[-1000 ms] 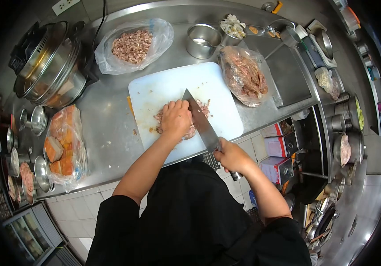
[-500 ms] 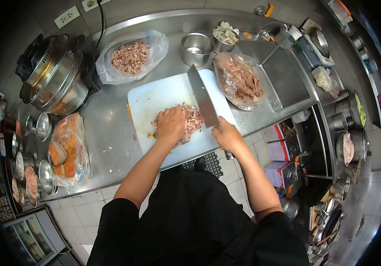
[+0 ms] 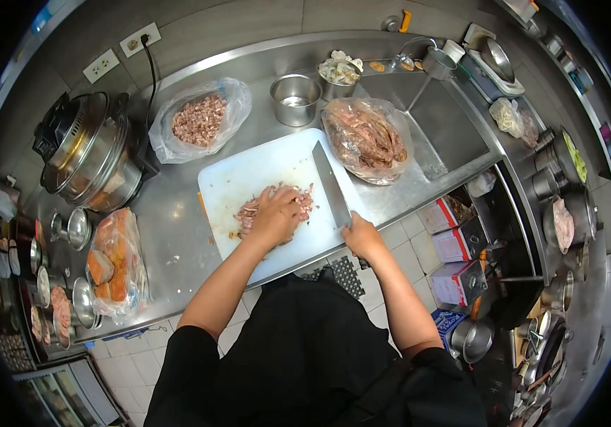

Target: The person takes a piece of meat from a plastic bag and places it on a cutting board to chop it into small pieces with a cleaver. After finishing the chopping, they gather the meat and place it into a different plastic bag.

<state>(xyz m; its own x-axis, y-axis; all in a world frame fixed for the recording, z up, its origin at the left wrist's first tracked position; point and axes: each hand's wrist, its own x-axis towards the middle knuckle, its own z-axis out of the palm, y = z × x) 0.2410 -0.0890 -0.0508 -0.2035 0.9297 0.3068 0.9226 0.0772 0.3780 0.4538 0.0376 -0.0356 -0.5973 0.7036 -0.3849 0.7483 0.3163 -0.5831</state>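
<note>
A white cutting board (image 3: 248, 174) lies on the steel counter (image 3: 170, 220). A pile of chopped pink meat (image 3: 295, 197) sits in its middle. My left hand (image 3: 275, 217) rests on that pile with the fingers curled over it. My right hand (image 3: 362, 238) grips the handle of a cleaver (image 3: 331, 183) at the board's near right edge. The wide blade lies flat to the right of the meat, pointing away from me.
A bag of diced meat (image 3: 197, 121) and a bag of larger meat pieces (image 3: 366, 136) flank the board's far side. A steel bowl (image 3: 295, 99) stands behind it. A big steamer pot (image 3: 88, 153) and a bag of orange blocks (image 3: 113, 260) are at the left, a sink (image 3: 437, 114) at the right.
The cleaver went from beside my left hand in the meat to off to the right. My left hand stays on the meat, now gathered into a tighter pile.
</note>
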